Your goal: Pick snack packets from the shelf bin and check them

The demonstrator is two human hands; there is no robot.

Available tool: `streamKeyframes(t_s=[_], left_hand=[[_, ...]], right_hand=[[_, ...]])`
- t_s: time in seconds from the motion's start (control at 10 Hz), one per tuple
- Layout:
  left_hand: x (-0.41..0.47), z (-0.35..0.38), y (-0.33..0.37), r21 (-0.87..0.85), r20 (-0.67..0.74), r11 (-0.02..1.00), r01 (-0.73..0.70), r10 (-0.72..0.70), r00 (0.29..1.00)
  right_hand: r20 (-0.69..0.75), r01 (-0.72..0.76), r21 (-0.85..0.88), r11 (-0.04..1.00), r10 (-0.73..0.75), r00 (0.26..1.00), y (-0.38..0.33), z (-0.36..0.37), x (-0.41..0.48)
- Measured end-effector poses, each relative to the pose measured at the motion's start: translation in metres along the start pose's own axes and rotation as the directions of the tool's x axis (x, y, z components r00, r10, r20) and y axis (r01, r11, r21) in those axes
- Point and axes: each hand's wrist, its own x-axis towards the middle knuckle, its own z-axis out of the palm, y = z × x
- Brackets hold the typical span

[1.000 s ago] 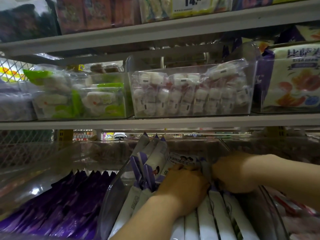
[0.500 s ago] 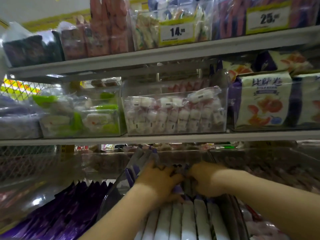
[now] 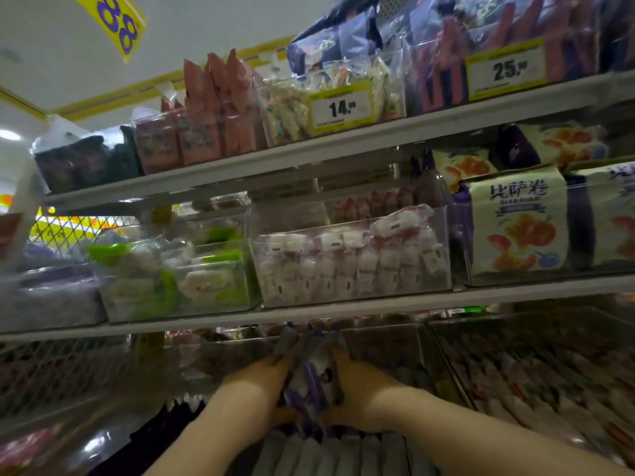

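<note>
**Item 1: snack packets** (image 3: 309, 376). Purple-and-white sachets, several pressed together as one upright bundle. Loc: btm centre, inside the clear shelf bin (image 3: 446, 369) on the lowest shelf, tops fanning toward the far side. The bundle's lower edge meets the row of packets (image 3: 326, 455) standing in the near part of the bin. Too blurred to tell whether it's touching or just clear.

**Item 2: left hand** (image 3: 261, 389). On the bundle's left face, fingers curled round it and clamped.

**Item 3: right hand** (image 3: 364, 389). Mirrors it on the right face, fingers wrapped on the same bundle. Tips are hidden behind the film, so I can't tell how far round they reach.

**Handling (my est.):**
- Light, thin glossy film, prob. slick face-to-face.
- Middle packets could slide down out of the squeeze.
- Contents poss. crushable, so I'd keep pressure modest.
- Best hold is mid-body, flat sides, both palms.
- To check one packet I'd pinch its crimped top seal, the stiffest part.

**Surrounds:**
- Mid shelf has a tub of white-pink packs (image 3: 354, 266).
- Green-white packs (image 3: 178, 280) sit to its left.
- Pizza-roll bags (image 3: 519, 221) sit to its right.
- Top shelf carries price tags 14 (image 3: 340, 108) and 25 (image 3: 507, 70).
- Dark purple packs (image 3: 165, 424) lie near left.
</note>
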Motion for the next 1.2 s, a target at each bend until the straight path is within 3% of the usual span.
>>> streamKeyframes(t_s=[0.2,0.3,0.5,0.6,0.8,1.0,1.1,1.2], left_hand=[[0.008,-0.004,0.017,0.055,-0.096,0.988,0.142,-0.136,0.986],[0.017,-0.001,0.019,0.035,-0.156,0.985,0.167,-0.159,0.975],[0.027,0.019,0.026,0.088,-0.222,0.993,0.073,-0.052,0.974],[0.033,0.022,0.026,0.091,-0.266,0.995,0.049,-0.023,0.964],[0.030,0.002,0.013,0.013,-0.083,1.000,-0.019,0.020,0.996],[-0.004,-0.005,0.008,0.034,-0.148,0.999,-0.043,0.047,0.988],[-0.027,-0.015,0.016,-0.053,-0.198,0.998,-0.014,0.004,0.980],[-0.061,-0.028,0.028,-0.252,-0.457,0.961,-0.113,-0.015,0.889]], right_hand=[[-0.175,-0.090,-0.118,0.989,0.068,0.982,-0.010,0.019,0.014],[-0.205,-0.061,-0.292,0.954,0.000,0.979,-0.007,0.010,0.016],[0.014,-0.012,-0.311,0.950,0.018,1.000,-0.001,-0.012,0.019],[0.031,-0.025,-0.247,0.969,0.034,0.999,0.011,-0.007,0.022],[0.069,-0.020,-0.226,0.974,0.036,0.997,0.015,-0.010,0.018],[0.085,-0.006,-0.277,0.961,0.031,0.996,0.010,-0.026,-0.007],[-0.009,0.005,-0.273,0.962,-0.008,1.000,0.012,-0.032,-0.028],[-0.252,0.095,-0.287,0.953,-0.171,0.952,0.011,-0.043,-0.066]])
